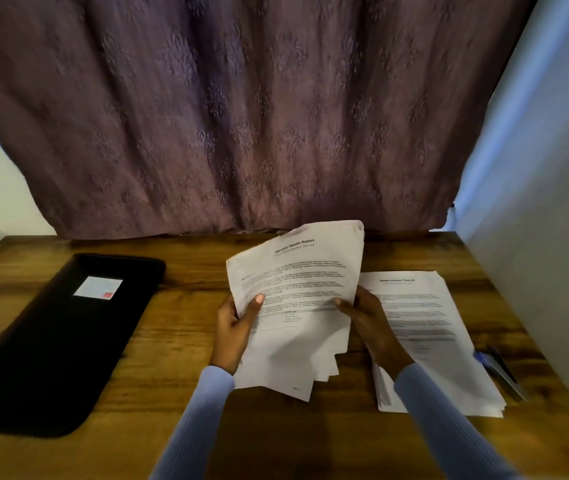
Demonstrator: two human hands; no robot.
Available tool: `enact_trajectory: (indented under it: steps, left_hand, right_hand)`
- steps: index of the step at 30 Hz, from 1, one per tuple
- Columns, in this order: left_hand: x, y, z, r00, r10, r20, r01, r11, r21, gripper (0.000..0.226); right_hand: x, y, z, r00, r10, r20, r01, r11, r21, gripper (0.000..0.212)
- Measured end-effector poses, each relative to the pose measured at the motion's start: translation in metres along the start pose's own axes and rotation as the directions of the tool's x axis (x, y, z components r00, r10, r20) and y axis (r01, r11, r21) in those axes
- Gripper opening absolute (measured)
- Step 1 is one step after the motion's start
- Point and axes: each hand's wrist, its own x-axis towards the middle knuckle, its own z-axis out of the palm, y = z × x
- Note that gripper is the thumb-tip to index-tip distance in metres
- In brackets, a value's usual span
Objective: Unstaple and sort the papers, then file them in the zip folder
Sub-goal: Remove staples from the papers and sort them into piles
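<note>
A loose bundle of printed papers [293, 306] is held tilted above the counter [179, 393], its lower sheets fanned out. It is gripped at its left edge by the left hand [236, 327] and at its right edge by the right hand [368, 322], the fingers of both closed on it. A second paper stack [428, 337] lies just right, beside a pen [503, 372]. A black zip folder [64, 341] lies flat, well left.

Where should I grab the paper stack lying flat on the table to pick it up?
Take the flat stack by its near edge, coming from your right side. The sheets fan out there at the table level, giving your right hand something to pinch.
</note>
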Motion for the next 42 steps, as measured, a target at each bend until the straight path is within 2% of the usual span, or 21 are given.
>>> enact_trajectory:
  steps: [4, 7, 10, 12, 16, 19, 21, 24, 27, 30, 32, 36, 39, 42]
  left_hand:
    - [0.014, 0.008, 0.007, 0.998, 0.062, -0.013, -0.061, 0.998, 0.012, 0.027]
    - [0.029, 0.017, 0.027, 0.995, 0.066, 0.069, -0.068, 0.998, 0.016, 0.024]
    - [0.036, 0.008, 0.062, 0.983, -0.072, 0.168, 0.073, 0.997, -0.004, 0.023]
    - [0.037, -0.005, 0.093, 0.962, -0.173, 0.209, 0.171, 0.985, 0.027, 0.025]
    - [0.029, -0.042, 0.150, 0.879, -0.364, 0.307, 0.372, 0.928, 0.035, 0.026]
    - [0.014, -0.069, 0.181, 0.847, -0.389, 0.363, 0.367, 0.921, 0.132, 0.030]
    - [0.002, -0.085, 0.199, 0.873, -0.368, 0.319, 0.292, 0.920, 0.263, 0.028]
    - [-0.011, -0.101, 0.222, 0.849, -0.450, 0.277, 0.354, 0.874, 0.333, 0.030]
    - [-0.015, -0.111, 0.234, 0.876, -0.421, 0.235, 0.297, 0.855, 0.425, 0.027]
    - [-0.015, -0.119, 0.238, 0.915, -0.349, 0.200, 0.229, 0.861, 0.453, 0.028]
    - [-0.017, -0.118, 0.239, 0.931, -0.298, 0.212, 0.176, 0.873, 0.455, 0.032]
    - [-0.023, -0.124, 0.237, 0.951, -0.207, 0.228, 0.068, 0.863, 0.501, 0.034]
    - [-0.029, -0.135, 0.237, 0.944, -0.158, 0.289, -0.062, 0.776, 0.628, 0.056]
    - [-0.036, -0.143, 0.234, 0.904, -0.085, 0.420, -0.294, 0.590, 0.752, 0.084]
  right_hand:
    - [0.009, -0.012, 0.003, 0.997, -0.005, -0.082, 0.000, 0.998, -0.065, 0.021]
    - [0.021, -0.026, -0.014, 0.979, -0.039, -0.202, 0.006, 0.987, -0.163, 0.024]
    - [0.024, -0.029, -0.049, 0.947, -0.043, -0.320, -0.032, 0.973, -0.227, 0.032]
    - [0.020, -0.023, -0.077, 0.908, 0.011, -0.419, -0.119, 0.965, -0.233, 0.029]
    - [0.002, -0.004, -0.134, 0.822, 0.109, -0.558, -0.261, 0.944, -0.200, 0.018]
    - [-0.019, 0.014, -0.173, 0.809, 0.119, -0.575, -0.290, 0.933, -0.214, 0.008]
    - [-0.031, 0.026, -0.196, 0.815, 0.132, -0.565, -0.303, 0.927, -0.221, 0.017]
    - [-0.035, 0.036, -0.215, 0.827, 0.104, -0.553, -0.315, 0.900, -0.301, 0.022]
    - [-0.032, 0.042, -0.225, 0.860, 0.058, -0.507, -0.306, 0.854, -0.421, 0.025]
    - [-0.024, 0.040, -0.228, 0.879, 0.029, -0.476, -0.327, 0.763, -0.557, 0.023]
    - [-0.018, 0.040, -0.227, 0.879, 0.063, -0.472, -0.342, 0.773, -0.534, 0.018]
    - [-0.008, 0.052, -0.228, 0.879, 0.111, -0.464, -0.351, 0.809, -0.472, 0.028]
    - [-0.011, 0.053, -0.229, 0.894, 0.073, -0.442, -0.318, 0.799, -0.511, 0.030]
    - [-0.020, 0.051, -0.228, 0.919, -0.010, -0.394, -0.249, 0.760, -0.600, 0.037]
